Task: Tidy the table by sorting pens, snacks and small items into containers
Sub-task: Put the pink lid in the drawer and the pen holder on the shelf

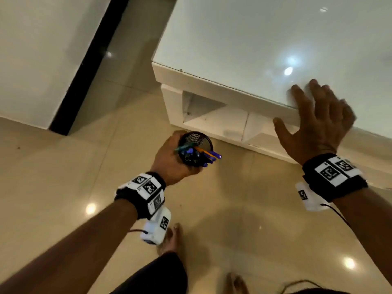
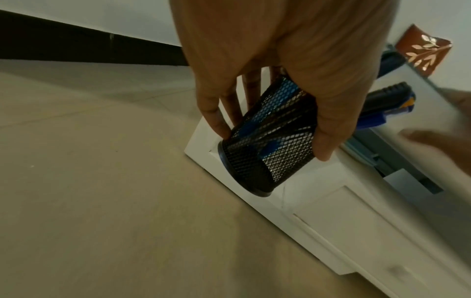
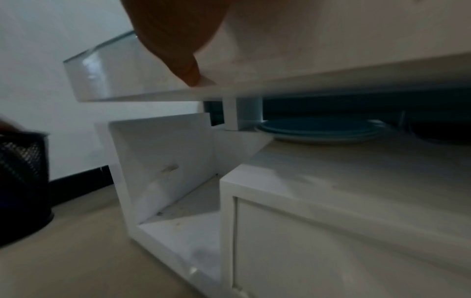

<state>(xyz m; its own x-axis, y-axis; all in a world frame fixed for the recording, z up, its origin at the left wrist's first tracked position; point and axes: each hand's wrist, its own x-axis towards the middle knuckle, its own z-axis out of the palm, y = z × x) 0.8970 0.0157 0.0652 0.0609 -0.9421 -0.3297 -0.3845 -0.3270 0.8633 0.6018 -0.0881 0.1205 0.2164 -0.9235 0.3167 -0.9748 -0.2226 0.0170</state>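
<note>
My left hand (image 1: pixel 176 158) grips a black mesh pen cup (image 1: pixel 196 150) in the air above the floor, beside the table's corner. Several pens (image 1: pixel 209 155), blue, purple and orange, stick out of the cup. In the left wrist view my fingers (image 2: pixel 214 121) and thumb curl round the mesh cup (image 2: pixel 267 153), and blue pens show through the mesh. My right hand (image 1: pixel 316 119) lies flat with spread fingers on the front edge of the white glass-topped table (image 1: pixel 244 39). In the right wrist view the thumb (image 3: pixel 183 60) rests on the table's edge, and the cup (image 3: pixel 21 181) shows at the left.
The table has an open corner cubby (image 1: pixel 201 111) and a white drawer front (image 3: pixel 331 242) below the top. Blue plates (image 3: pixel 318 129) sit on the lower shelf. A brown leaf-patterned box (image 2: pixel 423 50) shows at the far right. Beige floor tiles (image 1: pixel 63 177) and my bare feet lie below.
</note>
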